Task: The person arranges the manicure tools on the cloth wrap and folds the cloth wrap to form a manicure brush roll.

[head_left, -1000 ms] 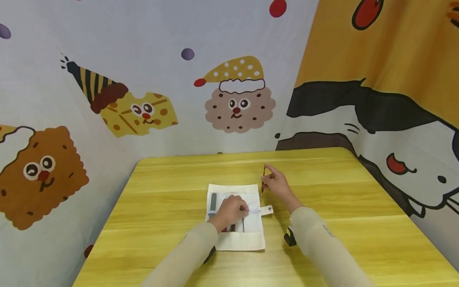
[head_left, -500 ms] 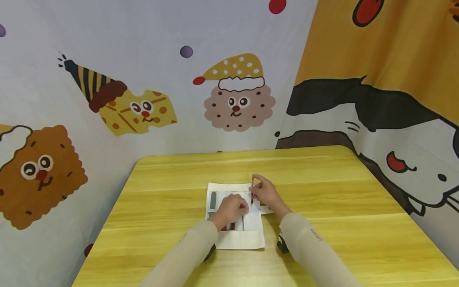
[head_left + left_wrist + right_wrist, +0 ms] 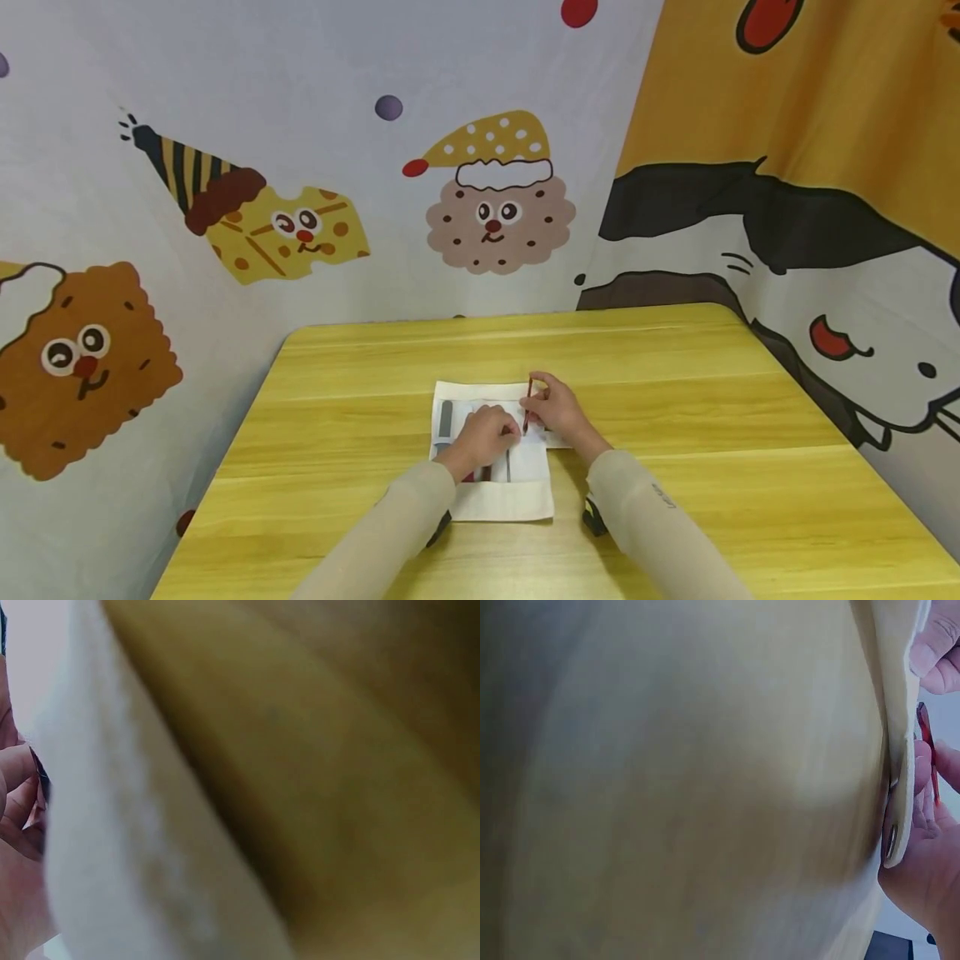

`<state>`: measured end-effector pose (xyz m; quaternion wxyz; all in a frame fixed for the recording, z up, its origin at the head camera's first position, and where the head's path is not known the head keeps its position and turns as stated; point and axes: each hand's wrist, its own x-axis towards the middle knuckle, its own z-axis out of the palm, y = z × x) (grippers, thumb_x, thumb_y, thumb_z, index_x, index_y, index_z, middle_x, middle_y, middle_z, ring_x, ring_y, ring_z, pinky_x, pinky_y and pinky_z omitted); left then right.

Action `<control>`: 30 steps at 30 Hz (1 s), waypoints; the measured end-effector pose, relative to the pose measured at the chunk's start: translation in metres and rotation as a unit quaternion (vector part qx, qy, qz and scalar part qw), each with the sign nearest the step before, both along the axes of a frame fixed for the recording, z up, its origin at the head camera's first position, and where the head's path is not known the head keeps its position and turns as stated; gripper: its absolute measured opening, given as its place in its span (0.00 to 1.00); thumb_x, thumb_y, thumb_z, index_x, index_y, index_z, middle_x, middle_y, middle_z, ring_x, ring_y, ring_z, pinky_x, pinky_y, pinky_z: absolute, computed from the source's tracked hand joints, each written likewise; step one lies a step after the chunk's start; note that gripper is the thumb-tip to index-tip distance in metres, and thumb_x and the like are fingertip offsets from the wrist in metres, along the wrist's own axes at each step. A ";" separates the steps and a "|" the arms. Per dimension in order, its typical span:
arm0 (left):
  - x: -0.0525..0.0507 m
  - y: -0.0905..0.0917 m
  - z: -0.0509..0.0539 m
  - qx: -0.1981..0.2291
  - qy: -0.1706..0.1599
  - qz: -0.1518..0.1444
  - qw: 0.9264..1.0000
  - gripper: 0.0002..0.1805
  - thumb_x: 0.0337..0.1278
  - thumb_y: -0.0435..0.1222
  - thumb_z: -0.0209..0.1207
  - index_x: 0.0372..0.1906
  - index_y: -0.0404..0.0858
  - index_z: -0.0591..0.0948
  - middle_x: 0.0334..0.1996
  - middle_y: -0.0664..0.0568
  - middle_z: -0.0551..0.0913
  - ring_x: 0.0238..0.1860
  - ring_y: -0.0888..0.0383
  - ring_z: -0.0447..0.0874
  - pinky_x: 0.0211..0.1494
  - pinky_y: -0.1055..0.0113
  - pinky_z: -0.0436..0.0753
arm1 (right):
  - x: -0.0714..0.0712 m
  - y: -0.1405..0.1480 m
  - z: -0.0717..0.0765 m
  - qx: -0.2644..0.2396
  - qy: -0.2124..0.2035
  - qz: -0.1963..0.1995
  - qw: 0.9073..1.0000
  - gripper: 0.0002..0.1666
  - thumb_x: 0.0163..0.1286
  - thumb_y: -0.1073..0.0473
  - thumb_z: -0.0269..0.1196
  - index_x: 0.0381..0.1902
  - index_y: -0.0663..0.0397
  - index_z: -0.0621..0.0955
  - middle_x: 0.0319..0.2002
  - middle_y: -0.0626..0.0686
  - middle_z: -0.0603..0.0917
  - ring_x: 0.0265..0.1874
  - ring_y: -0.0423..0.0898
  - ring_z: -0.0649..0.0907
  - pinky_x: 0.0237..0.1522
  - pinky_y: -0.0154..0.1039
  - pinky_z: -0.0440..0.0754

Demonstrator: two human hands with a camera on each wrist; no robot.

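A cream fabric pouch [image 3: 501, 503] lies unfolded on the table with several slim tools in it, among them a grey-handled one [image 3: 446, 419]. My left hand [image 3: 483, 435] lies over its middle, fingertips curled together and seemingly pinching its inner layer; the hand covers part of the tools. Thumb and fingers of my right hand [image 3: 558, 408] pinch a thin dark red stick [image 3: 528, 407], held nearly upright over the pouch's upper right. In the right wrist view the red stick [image 3: 928, 739] shows between the right fingers, below the left hand [image 3: 939, 652].
The wooden table [image 3: 337, 417] extends around the pouch. A black and yellow object [image 3: 594, 514] sits beside my right sleeve, and a dark object [image 3: 439, 530] is partly hidden by my left sleeve. A cartoon-printed cloth [image 3: 300, 83] hangs behind the table.
My right hand has moved left and slightly down, bringing the red stick from beside the pouch to over it. My left hand has stayed nearly still.
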<state>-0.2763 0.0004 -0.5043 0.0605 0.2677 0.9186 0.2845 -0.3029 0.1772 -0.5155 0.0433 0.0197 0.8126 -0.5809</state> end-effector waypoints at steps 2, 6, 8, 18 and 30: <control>0.000 0.000 0.000 0.003 0.000 0.001 1.000 0.05 0.64 0.35 0.63 0.32 0.45 0.87 0.31 0.60 0.78 0.40 0.58 0.73 0.50 0.51 0.72 | 0.000 0.001 -0.001 -0.007 -0.004 -0.007 1.000 0.36 0.68 0.64 0.66 0.71 0.57 0.68 0.31 0.57 0.81 0.21 0.45 0.79 0.22 0.36 0.76; 0.001 0.000 0.000 0.005 0.001 0.002 1.000 0.05 0.64 0.35 0.63 0.32 0.45 0.87 0.31 0.61 0.77 0.39 0.58 0.72 0.49 0.52 0.71 | 0.000 0.001 -0.001 -0.010 -0.007 -0.017 1.000 0.36 0.67 0.63 0.67 0.71 0.58 0.68 0.30 0.57 0.81 0.21 0.44 0.79 0.22 0.35 0.77; 0.001 0.000 -0.001 0.005 0.001 0.002 1.000 0.05 0.64 0.35 0.63 0.32 0.45 0.86 0.31 0.61 0.77 0.39 0.59 0.72 0.49 0.52 0.71 | 0.000 0.000 0.000 -0.006 -0.007 -0.017 1.000 0.36 0.67 0.64 0.67 0.71 0.58 0.68 0.30 0.57 0.81 0.20 0.44 0.79 0.22 0.35 0.76; -0.001 0.000 -0.003 0.001 0.007 -0.003 1.000 0.05 0.64 0.36 0.63 0.32 0.46 0.86 0.31 0.61 0.77 0.38 0.59 0.72 0.48 0.53 0.71 | 0.000 0.001 0.002 -0.002 -0.029 0.000 1.000 0.35 0.67 0.63 0.67 0.70 0.56 0.69 0.29 0.56 0.83 0.20 0.45 0.80 0.22 0.36 0.77; -0.002 0.000 -0.004 0.008 0.003 -0.003 1.000 0.05 0.64 0.34 0.62 0.32 0.45 0.85 0.31 0.60 0.77 0.39 0.59 0.72 0.49 0.52 0.71 | 0.001 -0.001 0.006 0.034 -0.031 0.010 0.999 0.34 0.67 0.62 0.67 0.69 0.57 0.70 0.24 0.55 0.82 0.16 0.43 0.76 0.19 0.35 0.74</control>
